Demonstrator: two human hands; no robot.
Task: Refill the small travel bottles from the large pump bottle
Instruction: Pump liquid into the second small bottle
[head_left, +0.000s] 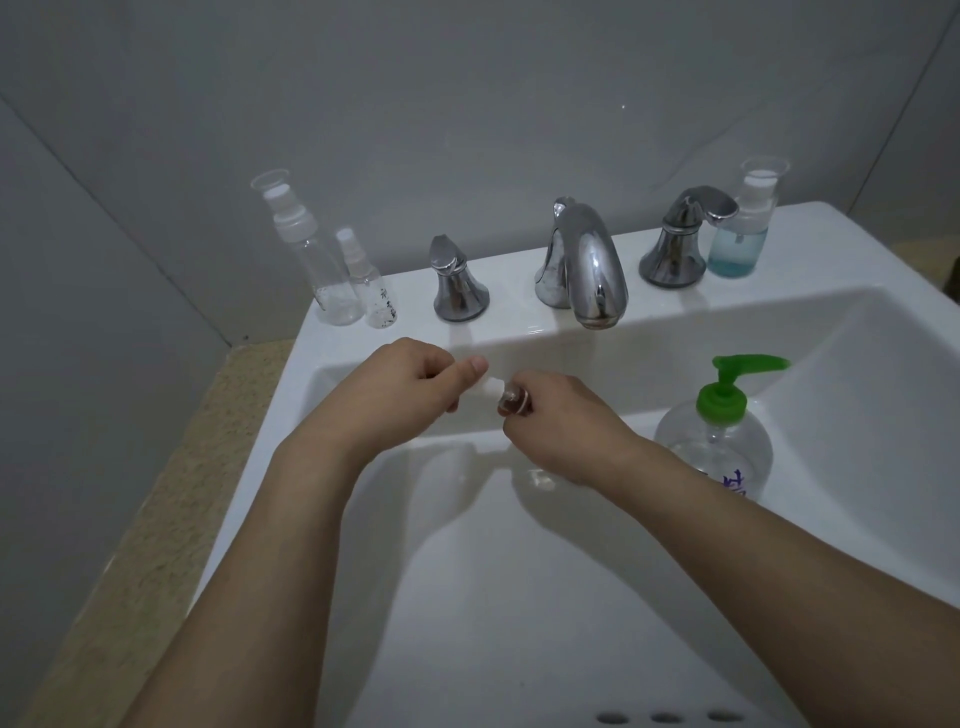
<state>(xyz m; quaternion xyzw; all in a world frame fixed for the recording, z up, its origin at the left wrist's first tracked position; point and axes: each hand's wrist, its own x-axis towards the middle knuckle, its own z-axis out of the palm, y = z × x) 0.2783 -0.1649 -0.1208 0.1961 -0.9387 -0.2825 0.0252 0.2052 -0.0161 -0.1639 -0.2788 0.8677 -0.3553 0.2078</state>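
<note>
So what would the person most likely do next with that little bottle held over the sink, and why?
Probably finish pulling the white spray cap clear with the left hand. The right hand grips the small clear travel bottle, whose neck is just opening, and the large clear pump bottle with the green pump stands beside it in the white sink.

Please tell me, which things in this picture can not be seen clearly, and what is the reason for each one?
- Small bottle in the head view: the right hand wraps its body, so the fill level is hidden.
- White cap piece: mostly covered by the left hand; whether it is screwed on cannot be told.
- Large pump bottle: the right forearm covers its lower label.
- Print on the small spray bottle: too small to read.
</note>
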